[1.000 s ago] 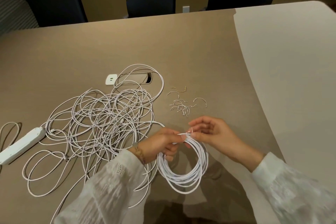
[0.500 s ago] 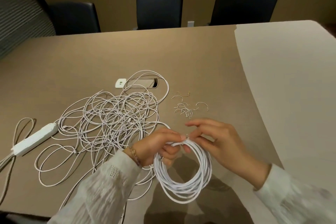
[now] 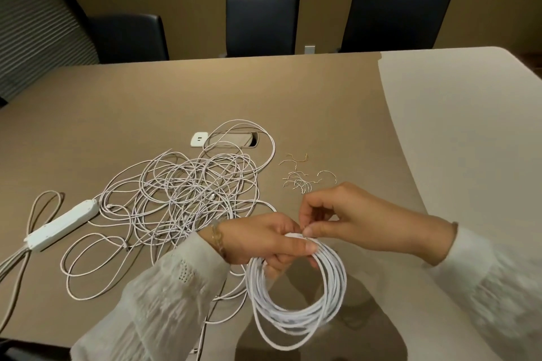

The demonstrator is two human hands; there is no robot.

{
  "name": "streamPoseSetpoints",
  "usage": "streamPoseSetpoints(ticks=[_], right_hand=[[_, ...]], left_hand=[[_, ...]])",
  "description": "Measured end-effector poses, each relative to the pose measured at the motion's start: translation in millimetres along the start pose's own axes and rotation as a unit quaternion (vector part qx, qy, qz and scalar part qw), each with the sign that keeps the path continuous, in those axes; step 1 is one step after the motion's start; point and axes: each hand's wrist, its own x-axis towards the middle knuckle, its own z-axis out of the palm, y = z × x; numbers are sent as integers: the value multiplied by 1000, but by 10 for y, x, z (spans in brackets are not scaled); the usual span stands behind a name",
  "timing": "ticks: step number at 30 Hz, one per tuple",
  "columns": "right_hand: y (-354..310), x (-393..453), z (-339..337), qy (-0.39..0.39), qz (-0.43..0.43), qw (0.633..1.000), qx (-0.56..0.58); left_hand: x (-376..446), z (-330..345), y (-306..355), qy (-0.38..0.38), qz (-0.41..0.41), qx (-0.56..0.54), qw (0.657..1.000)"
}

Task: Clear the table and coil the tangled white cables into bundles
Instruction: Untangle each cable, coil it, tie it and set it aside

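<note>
nearest the camera, a coiled white cable bundle (image 3: 296, 313) hangs in a round loop below both hands, above the brown table (image 3: 146, 97). the left hand (image 3: 264, 240) grips the top of the bundle, its fingers curled round the gathered strands and its thumb laid along them. the right hand (image 3: 360, 223) meets it at the same spot from the right, its fingertips (image 3: 311, 230) pinching something small against the top of the coil; what it pinches is too small to tell. both wrists wear white sleeves, and a thin bracelet (image 3: 217, 239) sits on the left one.

left of and just beyond the left hand, the tangled white cables (image 3: 181, 196) lie spread on the table. farther left of them rests a white power strip (image 3: 63, 224). just beyond the right hand lies a scatter of short wire ties (image 3: 299, 179). beyond the tangle sits a small white adapter (image 3: 199, 139) beside a cable slot (image 3: 234, 139) in the tabletop. three dark chairs (image 3: 261, 23) stand at the far edge.
</note>
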Motion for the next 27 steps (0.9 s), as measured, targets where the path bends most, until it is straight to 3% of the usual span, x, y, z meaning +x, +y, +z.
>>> streamPoseSetpoints(ticks=[4, 8, 12, 17, 22, 24, 27], right_hand=[[29, -11, -19, 14, 21, 999, 20], [77, -21, -49, 4, 49, 973, 224], [138, -37, -27, 15, 58, 951, 304], [43, -60, -84, 29, 7, 981, 193], [-91, -31, -159, -13, -12, 997, 74], [-100, -4, -183, -32, 14, 997, 63], [-99, 20, -200, -36, 45, 998, 37]], left_hand=[[-3, 48, 0, 108, 27, 130, 985], [-47, 73, 19, 126, 50, 108, 985], [-49, 98, 41, 115, 67, 55, 990], [-52, 75, 48, 89, 60, -4, 994], [-43, 72, 102, 19, 46, 1, 999], [-30, 69, 100, 31, 34, 18, 999], [13, 82, 83, 119, 13, 88, 989]])
